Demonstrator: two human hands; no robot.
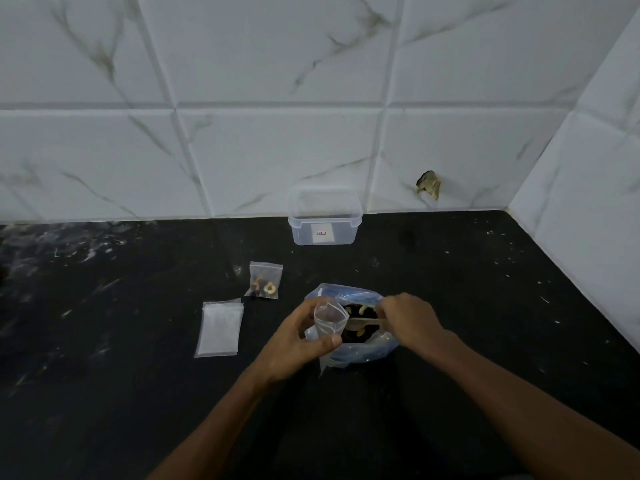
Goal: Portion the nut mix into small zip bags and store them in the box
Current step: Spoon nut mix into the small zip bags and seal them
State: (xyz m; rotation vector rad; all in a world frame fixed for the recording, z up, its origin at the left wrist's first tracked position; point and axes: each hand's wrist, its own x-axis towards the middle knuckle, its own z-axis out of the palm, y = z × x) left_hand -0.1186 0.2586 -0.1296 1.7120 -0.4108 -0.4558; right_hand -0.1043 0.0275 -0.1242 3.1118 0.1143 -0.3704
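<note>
My left hand holds a small clear zip bag upright with its mouth open; I see nothing inside it. My right hand grips a pale spoon whose bowl lies in the nut mix, inside a large bluish plastic bag on the black counter. One filled small zip bag lies to the left behind. A stack of flat unfilled zip bags lies further left. A clear plastic box without a lid stands at the back against the wall, with nothing visible in it.
The black counter has pale smears on the left and white specks on the right. White marble-patterned tile walls rise behind and on the right, meeting in a corner. A chipped hole shows in one tile.
</note>
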